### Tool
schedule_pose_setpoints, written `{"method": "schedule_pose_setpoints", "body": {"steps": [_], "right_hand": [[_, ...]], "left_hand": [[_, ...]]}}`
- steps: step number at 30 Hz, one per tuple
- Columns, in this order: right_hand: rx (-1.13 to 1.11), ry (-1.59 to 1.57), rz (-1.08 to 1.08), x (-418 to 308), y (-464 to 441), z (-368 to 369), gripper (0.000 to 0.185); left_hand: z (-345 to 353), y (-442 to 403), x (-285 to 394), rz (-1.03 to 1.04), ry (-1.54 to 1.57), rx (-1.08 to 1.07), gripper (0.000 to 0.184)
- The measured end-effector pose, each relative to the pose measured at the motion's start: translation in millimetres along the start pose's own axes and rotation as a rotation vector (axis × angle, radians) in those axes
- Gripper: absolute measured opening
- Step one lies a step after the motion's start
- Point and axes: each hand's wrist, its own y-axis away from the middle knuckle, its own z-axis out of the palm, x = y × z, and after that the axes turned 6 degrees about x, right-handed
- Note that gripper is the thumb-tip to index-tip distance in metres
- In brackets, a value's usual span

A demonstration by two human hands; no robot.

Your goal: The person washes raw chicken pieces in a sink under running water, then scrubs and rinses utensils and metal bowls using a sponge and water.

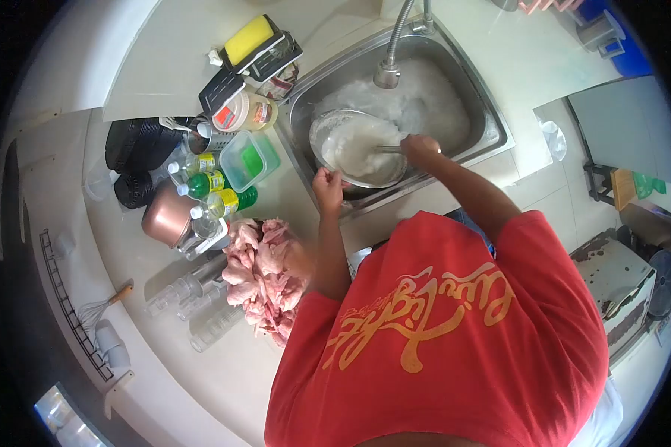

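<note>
A round metal bowl point(321, 134) of cloudy white liquid sits tilted in the sink point(303, 93). My left hand point(328, 188) is closed on its near-left rim. My right hand point(422, 150) is wrapped around a utensil with a thin metal handle point(388, 149) that reaches into the bowl. The liquid hides the utensil's head, so its kind does not show. Whitish, foamy water point(440, 97) fills the basin behind the bowl, below the flexible faucet point(387, 73).
Raw chicken pieces point(265, 272) are heaped on the counter left of my left arm. Several bottles point(205, 182), a green-tinted plastic container point(247, 160) and a copper-coloured pot point(168, 214) stand beyond. A yellow sponge point(248, 40) rests in a black holder behind the sink's left corner.
</note>
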Motion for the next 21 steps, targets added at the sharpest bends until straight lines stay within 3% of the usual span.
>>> {"method": "schedule_pose_setpoints", "body": {"steps": [5,7,10,13,16,19,21], "right_hand": [[-0.104,-0.059,-0.097,-12,-9,16,0.024],[-0.163,-0.022,-0.137,-2,6,-12,0.025],[-0.159,0.060,-0.098,26,0,-7,0.026],[-0.076,0.081,0.025,8,-2,18,0.024],[-0.136,-0.047,-0.014,-9,-1,22,0.021],[-0.152,0.061,-0.290,3,18,-9,0.020],[-0.141,0.058,-0.156,24,10,-4,0.021]], "left_hand": [[3,-2,1,0.016,-0.091,-0.011,0.016],[0,-2,-1,0.016,-0.102,-0.007,0.018],[-3,0,-7,0.037,-0.138,-0.021,0.019],[0,0,-3,0.049,-0.123,-0.040,0.020],[-1,3,-1,0.052,-0.176,-0.045,0.021],[-3,0,-5,0.056,-0.193,-0.042,0.019],[-5,-1,-11,0.051,-0.135,-0.047,0.017]]}}
